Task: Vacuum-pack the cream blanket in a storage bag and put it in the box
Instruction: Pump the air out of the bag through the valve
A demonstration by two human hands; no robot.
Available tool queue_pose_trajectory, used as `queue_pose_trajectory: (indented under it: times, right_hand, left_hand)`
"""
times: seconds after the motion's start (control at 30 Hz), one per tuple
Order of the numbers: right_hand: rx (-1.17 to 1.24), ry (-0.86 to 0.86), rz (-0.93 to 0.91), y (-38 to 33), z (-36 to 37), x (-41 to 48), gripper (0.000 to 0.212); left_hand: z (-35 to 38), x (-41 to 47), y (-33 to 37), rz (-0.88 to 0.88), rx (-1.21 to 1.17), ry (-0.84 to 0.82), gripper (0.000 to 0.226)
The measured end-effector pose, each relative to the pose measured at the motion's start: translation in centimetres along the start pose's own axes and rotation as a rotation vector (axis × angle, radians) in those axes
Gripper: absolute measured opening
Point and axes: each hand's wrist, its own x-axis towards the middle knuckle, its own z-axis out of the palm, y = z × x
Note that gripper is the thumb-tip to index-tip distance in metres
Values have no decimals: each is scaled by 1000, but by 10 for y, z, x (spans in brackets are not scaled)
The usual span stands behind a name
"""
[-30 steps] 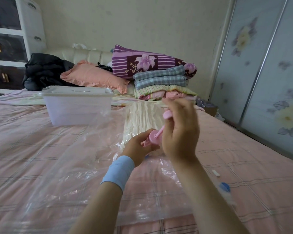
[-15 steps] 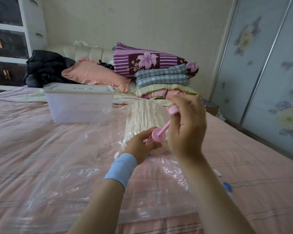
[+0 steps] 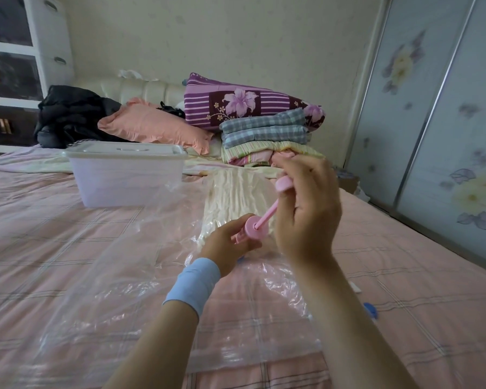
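Observation:
A clear plastic storage bag [image 3: 118, 279] lies spread over the pink bed. Inside its far end the cream blanket [image 3: 233, 197] is wrinkled and pressed flat. A pink hand pump [image 3: 253, 227] stands on the bag near the blanket. My left hand [image 3: 227, 248] grips the pump's barrel just under its round top. My right hand [image 3: 306, 209] holds the pump's handle [image 3: 284, 183], with the thin pink rod drawn partway out. The translucent plastic box [image 3: 127, 175] with its white lid on sits on the bed, behind and left of the bag.
A stack of folded bedding [image 3: 267, 138] and pillows [image 3: 152, 127] lies at the head of the bed, dark clothing [image 3: 70, 113] to the left. A blue cap [image 3: 371, 310] and a small white piece [image 3: 355, 287] lie on the bed at right. Wardrobe doors [image 3: 443, 130] stand on the right.
My right hand has risen and pulled the pump handle farther out of the barrel. My left hand stays on the barrel.

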Motion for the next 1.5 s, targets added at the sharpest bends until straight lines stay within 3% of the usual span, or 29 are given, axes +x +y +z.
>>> queue_pose_trajectory:
  times: [0.17, 0.23, 0.37, 0.47, 0.53, 0.67, 0.73, 0.83, 0.93, 1.03, 1.1, 1.2, 1.23, 1.3, 1.43, 1.5]
  right_hand:
    - [-116, -578, 191, 22, 17, -64, 46]
    - [-120, -551, 118, 22, 14, -49, 40]
    - [-52, -135, -89, 4, -8, 9, 22]
    - [-44, 29, -63, 1, -9, 17, 25]
    - [-57, -44, 20, 8, 1, -7, 29]
    - [-144, -556, 185, 23, 18, -62, 46]
    - [-122, -612, 154, 24, 17, -52, 46]
    - [-75, -352, -38, 10, 5, -8, 27]
    - [-31, -35, -121, -3, -7, 21, 23]
    - [-36, 36, -54, -2, 3, 6, 25]
    - [-54, -161, 60, 8, 15, -23, 32]
    - [-83, -622, 216, 23, 26, -62, 46]
    - [-82, -679, 220, 25, 26, -63, 48]
    - [-52, -613, 154, 20, 22, -46, 44]
    - [93, -188, -37, 0, 1, 10, 27]
    - [135, -55, -68, -6, -5, 18, 23]
  left_hand:
    - [6, -6, 2, -9, -36, 12, 28]
    - [5, -7, 2, -3, -66, 28, 32]
    - [-2, -2, -2, 21, -63, 28, 47]
    - [1, 0, -6, 7, -50, 18, 52]
    - [5, 0, -7, 5, -57, 19, 49]
    - [10, -4, -1, -25, -82, 23, 43]
    - [8, -5, 0, -19, -87, 34, 39]
    - [-1, -3, -3, 0, -100, 47, 44]
    - [-4, 1, -7, 16, -76, 41, 49]
    - [1, 0, -5, 2, -89, 37, 49]
    - [3, -2, -3, -10, -110, 31, 43]
    - [4, -5, 1, -34, -86, 25, 29]
    - [4, -6, 1, -34, -62, 20, 27]
    - [1, -6, 3, -30, -68, 39, 26]
    - [-6, -2, 1, 2, -64, 40, 46]
    - [-5, -2, 0, -3, -59, 40, 48]
